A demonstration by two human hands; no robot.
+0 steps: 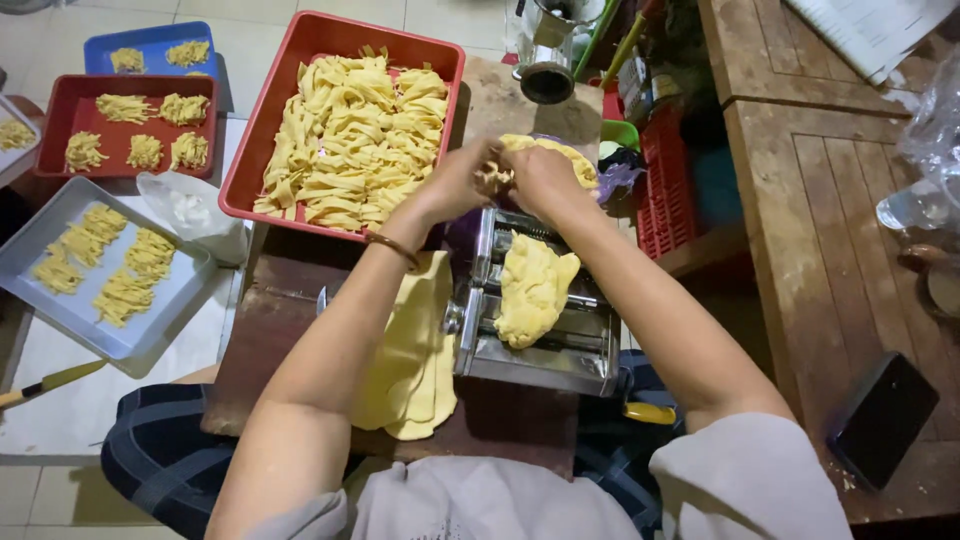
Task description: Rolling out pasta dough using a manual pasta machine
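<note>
Pale yellow, ragged-edged dough sheet (535, 285) draped over a steel pasta machine (540, 345), left hand (462, 180) and right hand (540, 180) both closed on a dough lump (550, 152) just above, one large red tray (445, 60) of cut noodles, three smaller trays of noodle nests.

left: big red tray (455, 70) of cut noodles walls off the board | right: red crate (665, 190), wooden table (800, 230) crowd in | front: pasta machine (540, 355) blocks | open: bare board (275, 340) beside dough sheet (415, 350)
</note>
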